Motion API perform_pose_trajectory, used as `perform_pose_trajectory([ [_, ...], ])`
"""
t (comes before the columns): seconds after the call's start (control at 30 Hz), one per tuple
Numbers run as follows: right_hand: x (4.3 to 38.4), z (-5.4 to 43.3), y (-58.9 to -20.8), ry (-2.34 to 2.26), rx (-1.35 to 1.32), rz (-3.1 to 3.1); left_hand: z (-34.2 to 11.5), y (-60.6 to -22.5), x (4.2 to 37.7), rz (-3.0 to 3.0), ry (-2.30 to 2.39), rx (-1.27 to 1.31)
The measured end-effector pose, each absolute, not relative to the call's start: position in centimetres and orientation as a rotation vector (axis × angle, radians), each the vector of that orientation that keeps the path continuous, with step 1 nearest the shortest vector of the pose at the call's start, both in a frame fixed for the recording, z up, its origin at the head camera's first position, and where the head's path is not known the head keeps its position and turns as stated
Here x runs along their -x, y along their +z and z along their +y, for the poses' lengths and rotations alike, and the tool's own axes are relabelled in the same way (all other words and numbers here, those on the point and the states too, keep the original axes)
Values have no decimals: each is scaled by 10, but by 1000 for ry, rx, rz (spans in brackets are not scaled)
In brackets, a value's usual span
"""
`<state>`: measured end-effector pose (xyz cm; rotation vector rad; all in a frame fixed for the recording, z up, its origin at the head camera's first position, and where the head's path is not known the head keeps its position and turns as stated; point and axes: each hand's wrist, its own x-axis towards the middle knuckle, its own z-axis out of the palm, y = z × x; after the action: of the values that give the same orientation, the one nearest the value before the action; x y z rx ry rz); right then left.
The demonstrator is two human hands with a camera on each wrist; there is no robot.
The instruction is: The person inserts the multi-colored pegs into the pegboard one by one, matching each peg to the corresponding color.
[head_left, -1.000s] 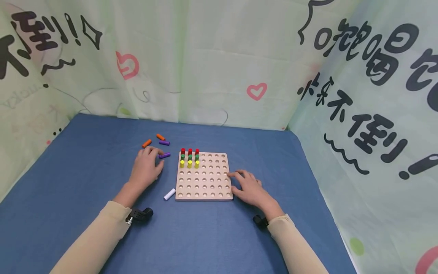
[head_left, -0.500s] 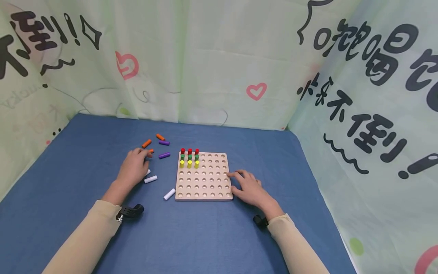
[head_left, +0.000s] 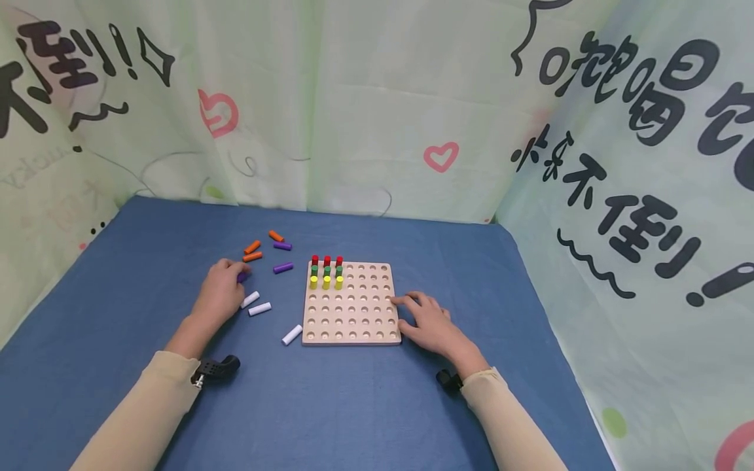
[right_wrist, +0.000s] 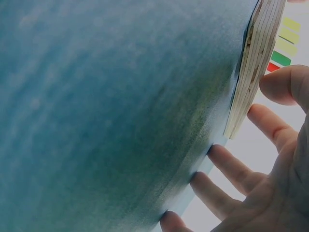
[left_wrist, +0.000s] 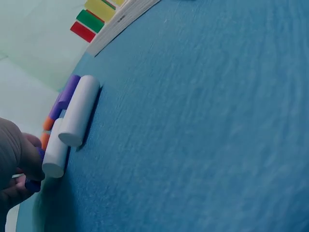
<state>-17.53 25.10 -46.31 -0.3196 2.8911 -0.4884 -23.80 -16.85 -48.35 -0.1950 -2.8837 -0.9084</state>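
My left hand (head_left: 218, 292) pinches a purple peg (head_left: 242, 277) between thumb and fingers, left of the board. In the left wrist view one end of this purple peg (left_wrist: 33, 185) shows below the fingers, beside a white peg (left_wrist: 56, 150). The wooden pegboard (head_left: 365, 314) has red, green and yellow pegs (head_left: 326, 282) standing in three columns at its far left corner. On the board's right edge rests my right hand (head_left: 434, 324), fingers spread. Its thumb and index fingertip touch the board's layered edge (right_wrist: 251, 63) in the right wrist view, while the other fingertips touch the cloth.
Several loose pegs lie left of the board: orange pegs (head_left: 252, 257), purple pegs (head_left: 283, 267) and white pegs (head_left: 259, 309). One white peg (head_left: 291, 335) lies close to the board's near left corner. A blue cloth (head_left: 353, 405) covers the table, with printed curtains (head_left: 377, 118) behind and at the sides.
My left hand has drawn back leftward from the purple peg near the board, uncovering orange and white pegs, and now pinches another purple peg. The right hand and the board have stayed put.
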Motion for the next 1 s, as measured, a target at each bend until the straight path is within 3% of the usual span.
perform_pose_trajectory([
  [0.3, 175, 252, -461, -476, 320, 2900, -157, -482, 234, -2729, -940, 417],
  [1.0, 176, 251, -462, -466, 321, 2898, -126, -476, 224, -2638, -995, 469],
])
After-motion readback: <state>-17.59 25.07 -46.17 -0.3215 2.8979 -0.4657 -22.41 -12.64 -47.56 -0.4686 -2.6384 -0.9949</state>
